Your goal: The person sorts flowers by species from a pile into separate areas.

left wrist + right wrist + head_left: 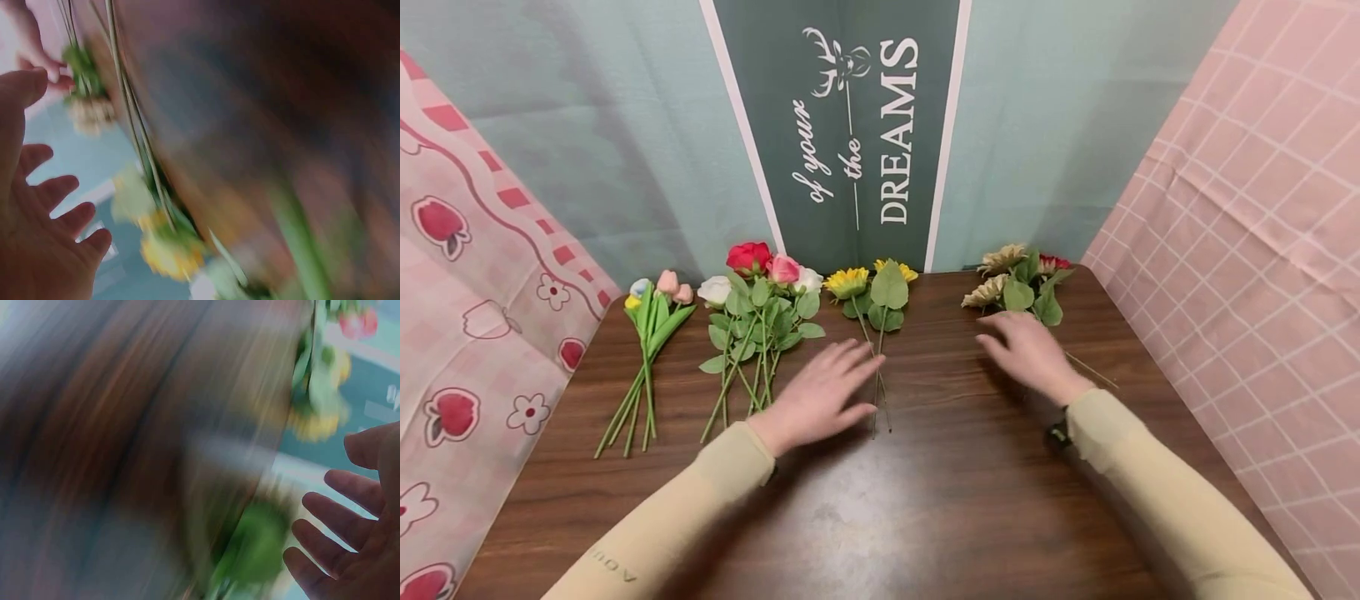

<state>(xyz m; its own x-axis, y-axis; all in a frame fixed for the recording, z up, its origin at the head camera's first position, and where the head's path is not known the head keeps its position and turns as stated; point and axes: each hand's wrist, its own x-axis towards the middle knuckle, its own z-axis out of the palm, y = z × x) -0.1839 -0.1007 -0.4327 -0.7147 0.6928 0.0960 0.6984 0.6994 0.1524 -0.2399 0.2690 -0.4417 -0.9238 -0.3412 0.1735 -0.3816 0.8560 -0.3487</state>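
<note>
My left hand [822, 395] hovers over the table by the stems of two yellow sunflowers [847, 283], its fingers spread and holding nothing. In the left wrist view those sunflowers [169, 253] appear beyond the fingers. My right hand [1026, 348] is just in front of a small bunch of beige flowers [985, 291] and one red flower [1054, 263]; its fingers are extended with nothing in them. Green leaves [256, 540] of that bunch look blurred beside the fingers in the right wrist view. Whether the right fingertips touch the bunch I cannot tell.
Red, pink and white roses [749, 258] lie left of the sunflowers, stems toward me. Tulips [658, 312] in pink, yellow and blue lie farther left. Fabric backdrops [1030, 125] rise along the far edge and both sides of the brown wooden table [880, 517].
</note>
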